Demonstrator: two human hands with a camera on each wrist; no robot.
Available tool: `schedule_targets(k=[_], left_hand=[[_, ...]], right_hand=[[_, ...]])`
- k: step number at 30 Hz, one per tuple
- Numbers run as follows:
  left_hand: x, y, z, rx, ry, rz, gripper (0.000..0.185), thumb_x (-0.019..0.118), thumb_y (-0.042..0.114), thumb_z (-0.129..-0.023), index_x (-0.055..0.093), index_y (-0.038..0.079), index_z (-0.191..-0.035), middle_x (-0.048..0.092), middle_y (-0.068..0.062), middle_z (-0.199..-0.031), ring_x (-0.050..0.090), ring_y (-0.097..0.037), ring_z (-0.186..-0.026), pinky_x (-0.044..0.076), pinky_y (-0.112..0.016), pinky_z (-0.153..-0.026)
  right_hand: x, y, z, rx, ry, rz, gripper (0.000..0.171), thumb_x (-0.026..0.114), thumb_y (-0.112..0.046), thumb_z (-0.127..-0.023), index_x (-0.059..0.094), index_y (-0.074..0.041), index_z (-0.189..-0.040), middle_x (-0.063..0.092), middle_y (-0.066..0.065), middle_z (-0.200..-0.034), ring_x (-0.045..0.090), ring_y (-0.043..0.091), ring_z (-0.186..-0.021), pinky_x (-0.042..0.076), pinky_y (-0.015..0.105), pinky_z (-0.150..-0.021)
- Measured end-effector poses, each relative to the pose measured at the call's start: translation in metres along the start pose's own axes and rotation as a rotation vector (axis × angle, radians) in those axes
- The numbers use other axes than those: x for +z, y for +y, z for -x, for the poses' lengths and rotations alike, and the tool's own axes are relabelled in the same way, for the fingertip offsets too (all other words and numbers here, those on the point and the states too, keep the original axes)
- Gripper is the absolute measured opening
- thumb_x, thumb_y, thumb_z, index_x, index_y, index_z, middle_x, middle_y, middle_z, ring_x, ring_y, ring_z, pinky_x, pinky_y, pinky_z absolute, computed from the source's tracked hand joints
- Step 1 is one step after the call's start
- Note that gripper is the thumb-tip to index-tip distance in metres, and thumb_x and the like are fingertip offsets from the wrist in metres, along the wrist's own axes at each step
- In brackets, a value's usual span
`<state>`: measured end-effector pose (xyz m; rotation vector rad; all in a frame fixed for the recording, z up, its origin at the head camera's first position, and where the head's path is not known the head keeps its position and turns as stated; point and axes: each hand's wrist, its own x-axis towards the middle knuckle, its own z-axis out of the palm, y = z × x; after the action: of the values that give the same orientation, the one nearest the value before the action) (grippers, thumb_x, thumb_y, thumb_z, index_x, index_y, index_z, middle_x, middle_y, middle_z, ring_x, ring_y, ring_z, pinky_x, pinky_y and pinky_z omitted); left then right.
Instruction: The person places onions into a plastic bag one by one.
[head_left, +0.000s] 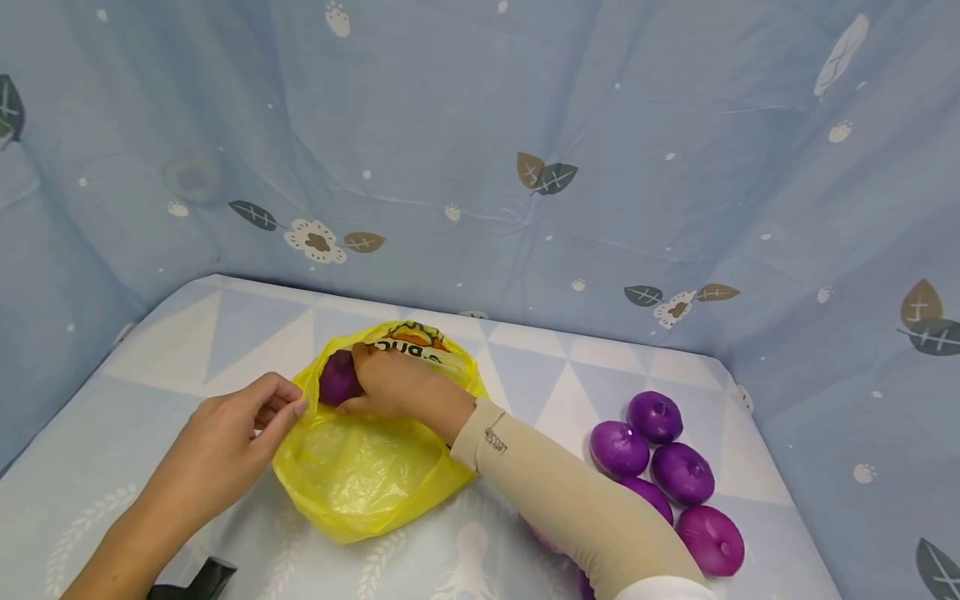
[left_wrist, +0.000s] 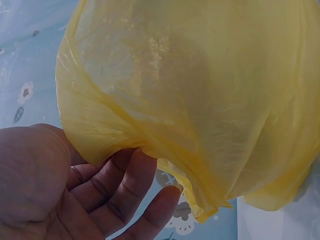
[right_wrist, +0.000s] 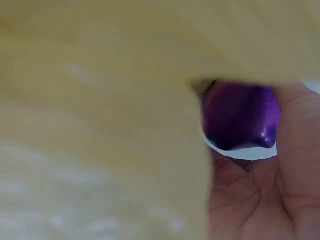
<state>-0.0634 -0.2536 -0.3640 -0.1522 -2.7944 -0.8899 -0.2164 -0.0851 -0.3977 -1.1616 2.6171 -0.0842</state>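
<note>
A yellow plastic bag (head_left: 360, 467) lies open on the patterned mat. My right hand (head_left: 390, 383) reaches into its mouth and grips a purple onion (head_left: 337, 377); the right wrist view shows that onion (right_wrist: 240, 117) held in my fingers behind blurred yellow plastic (right_wrist: 100, 125). My left hand (head_left: 247, 425) pinches the bag's near left rim with thumb and fingers. In the left wrist view the bag's film (left_wrist: 200, 100) drapes over my left fingers (left_wrist: 125, 185), which lie under its edge.
Several more purple onions (head_left: 660, 458) lie in a cluster on the mat at the right, beside my right forearm. A blue printed cloth (head_left: 525, 125) walls in the back and sides. A dark object (head_left: 202, 579) shows at the bottom left edge.
</note>
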Motion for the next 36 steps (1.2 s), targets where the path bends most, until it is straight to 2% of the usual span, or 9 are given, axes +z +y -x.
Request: schedule_targets(k=[5,9,14,18,25,29,36], left_hand=[[-0.001,-0.001,-0.001,-0.005,-0.002,-0.004,0.005,0.069,0.018,-0.103,0.067,0.014,-0.104,0.068,0.007,-0.09,0.064,-0.013,-0.08,0.055,-0.029,-0.066],[0.0,-0.001,-0.001,0.001,0.006,-0.004,0.004,0.069,0.018,-0.104,0.067,0.014,-0.105,0.069,0.007,-0.091,0.064,-0.014,-0.08,0.055,-0.029,-0.066],[0.0,-0.003,-0.001,0.0,0.005,0.001,0.003,0.068,0.018,-0.104,0.068,0.015,-0.105,0.069,0.007,-0.091,0.064,-0.014,-0.08,0.054,-0.028,-0.065],[0.0,-0.004,-0.001,-0.011,0.001,-0.003,0.003,0.069,0.017,-0.104,0.067,0.015,-0.106,0.069,0.006,-0.091,0.065,-0.014,-0.08,0.054,-0.027,-0.064],[0.002,-0.004,-0.001,-0.023,-0.004,-0.007,0.004,0.07,0.015,-0.102,0.068,0.013,-0.105,0.069,0.005,-0.091,0.064,-0.015,-0.08,0.054,-0.026,-0.064],[0.002,-0.004,-0.001,-0.021,-0.001,-0.009,0.005,0.071,0.016,-0.102,0.068,0.013,-0.105,0.069,0.005,-0.091,0.065,-0.016,-0.08,0.054,-0.026,-0.064],[0.004,-0.004,0.001,-0.014,0.008,-0.015,0.006,0.072,0.016,-0.101,0.067,0.013,-0.103,0.068,0.006,-0.088,0.063,-0.015,-0.078,0.053,-0.026,-0.062]], right_hand=[[-0.003,0.0,0.006,0.019,-0.012,0.015,0.089,0.07,-0.059,-0.095,0.035,-0.006,-0.158,0.061,0.004,-0.142,0.065,0.015,-0.118,0.052,0.029,-0.099],[-0.013,0.0,0.021,0.016,-0.046,0.044,0.093,0.067,-0.057,-0.098,0.027,-0.005,-0.163,0.051,0.008,-0.155,0.057,0.018,-0.134,0.049,0.032,-0.107],[-0.025,0.001,0.048,-0.023,-0.069,0.069,0.091,0.063,-0.059,-0.1,0.025,-0.007,-0.164,0.051,0.008,-0.155,0.057,0.019,-0.135,0.045,0.03,-0.11],[-0.032,0.002,0.073,-0.079,-0.037,0.08,0.091,0.061,-0.061,-0.1,0.022,-0.01,-0.166,0.05,0.007,-0.156,0.056,0.022,-0.136,0.043,0.032,-0.113],[-0.054,0.008,0.131,-0.124,0.025,0.014,0.089,0.057,-0.062,-0.102,0.024,-0.01,-0.166,0.039,0.005,-0.165,0.04,0.019,-0.149,0.039,0.035,-0.116],[-0.064,0.017,0.172,-0.132,0.09,-0.018,0.086,0.057,-0.061,-0.103,0.026,-0.01,-0.165,0.039,0.005,-0.165,0.04,0.02,-0.149,0.04,0.039,-0.116],[-0.058,0.034,0.239,-0.092,0.184,-0.044,0.086,0.05,-0.069,-0.101,0.031,-0.015,-0.165,0.039,0.003,-0.165,0.04,0.019,-0.149,0.04,0.041,-0.116]])
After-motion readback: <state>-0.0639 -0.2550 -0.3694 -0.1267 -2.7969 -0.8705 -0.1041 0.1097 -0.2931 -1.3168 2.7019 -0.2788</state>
